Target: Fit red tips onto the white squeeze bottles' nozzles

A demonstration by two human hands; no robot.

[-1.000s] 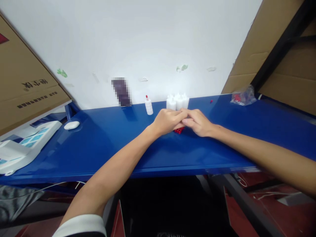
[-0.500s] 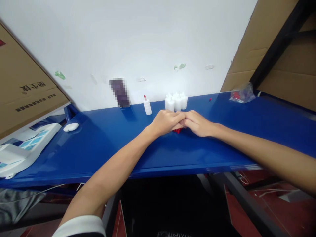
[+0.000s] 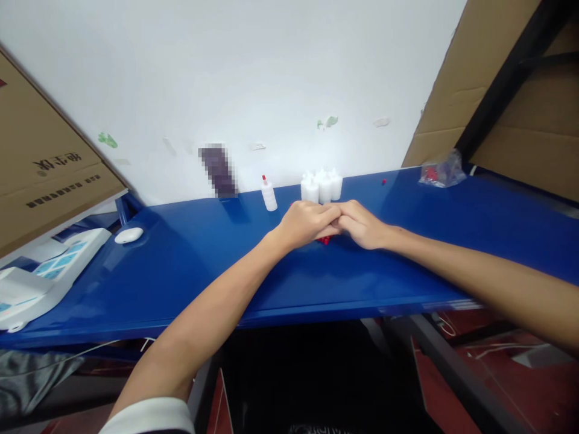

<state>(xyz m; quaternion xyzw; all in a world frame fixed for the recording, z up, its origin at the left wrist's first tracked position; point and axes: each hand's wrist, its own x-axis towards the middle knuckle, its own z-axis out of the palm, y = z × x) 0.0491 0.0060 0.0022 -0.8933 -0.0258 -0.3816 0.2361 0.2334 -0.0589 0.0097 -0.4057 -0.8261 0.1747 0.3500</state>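
My left hand (image 3: 306, 224) and my right hand (image 3: 363, 225) meet over the middle of the blue table, their fingers closed and touching. Whatever lies between them is hidden by the fingers. Small red caps (image 3: 324, 240) lie in a pile just under the hands, partly covered. Right behind the hands stands a cluster of several white squeeze bottles (image 3: 310, 189) with pointed nozzles and no red tips. To the left, one white bottle with a red tip (image 3: 269, 196) stands upright by itself.
A single red cap (image 3: 384, 181) and a clear plastic bag with red pieces (image 3: 442, 171) lie at the back right. On the left are a white oval case (image 3: 129, 235), a white device with blue panels (image 3: 58, 265) and a cardboard box (image 3: 54, 163). A dark pixelated rectangle (image 3: 219, 171) leans against the wall.
My hands stay together in nearly the same place, with only a slight shift of the fingers. The whole view has moved very slightly.
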